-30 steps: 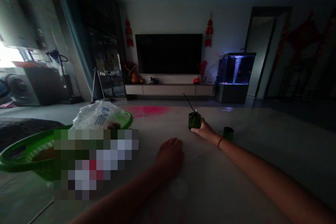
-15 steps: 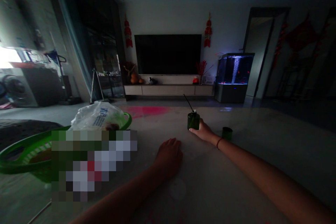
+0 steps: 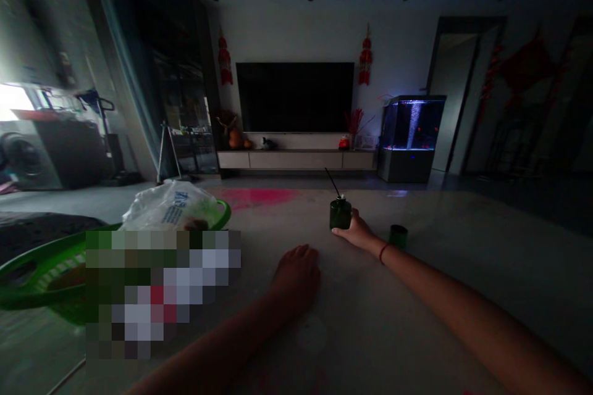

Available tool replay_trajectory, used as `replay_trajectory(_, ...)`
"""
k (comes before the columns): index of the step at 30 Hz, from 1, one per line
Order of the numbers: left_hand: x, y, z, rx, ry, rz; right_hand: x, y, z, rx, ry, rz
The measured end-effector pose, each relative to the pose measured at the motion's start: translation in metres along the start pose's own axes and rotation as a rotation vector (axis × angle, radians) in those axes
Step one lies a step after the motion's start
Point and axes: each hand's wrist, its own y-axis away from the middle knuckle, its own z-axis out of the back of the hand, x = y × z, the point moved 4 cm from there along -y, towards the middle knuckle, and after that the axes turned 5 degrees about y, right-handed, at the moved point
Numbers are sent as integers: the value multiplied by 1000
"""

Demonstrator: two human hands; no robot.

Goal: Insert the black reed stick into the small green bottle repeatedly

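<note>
My right hand (image 3: 354,228) is wrapped round a dark green glass bottle (image 3: 340,215), which stands upright over the far part of the table (image 3: 445,271). A thin black stick (image 3: 332,182) leans out of its neck to the left. Behind my right wrist, to the right, sits a short dark green cylinder (image 3: 398,236). My left hand (image 3: 296,278) rests palm down on the tabletop, its fingers curled in and nothing visible in them. It is nearer to me than the bottle and apart from it.
On the left stands a green plastic basket (image 3: 69,315) with a white plastic bag (image 3: 167,207) in it; part of this area is pixelated. A pink patch (image 3: 259,197) marks the far table edge. Beyond are a television (image 3: 296,97) and a lit fish tank (image 3: 412,126).
The view has shifted very slightly. My hands and the green bottle keep their places, with the right hand still holding the bottle.
</note>
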Motion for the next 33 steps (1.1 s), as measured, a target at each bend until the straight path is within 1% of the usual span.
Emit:
replay_trajectory(3,0,1,1,5,1,-5,-3,-2,-1,51,-40,5)
replay_trajectory(8,-2,1,2,6,-5,-23,-1,1,5,193,-219,116)
replay_trajectory(11,-1,-1,1,7,-5,-24,4,5,9,250,-280,162)
replay_trajectory(13,0,-2,0,12,-7,-21,5,6,9,232,-261,160)
replay_trajectory(16,0,-2,-1,0,-6,-23,3,5,8,110,-154,90)
replay_trajectory(18,0,-1,-1,-14,-2,-23,2,4,6,52,-78,47)
replay_trajectory(23,0,0,0,4,0,-6,2,5,6,18,27,33)
replay_trajectory(26,-1,0,2,-11,0,-21,2,4,7,16,9,51)
replay_trajectory(29,-2,0,2,-6,1,-10,3,5,7,34,-65,82)
replay_trajectory(31,-1,0,2,3,-2,-4,4,5,7,81,-133,103)
replay_trajectory(33,0,-1,1,11,-3,3,5,6,7,164,-220,114)
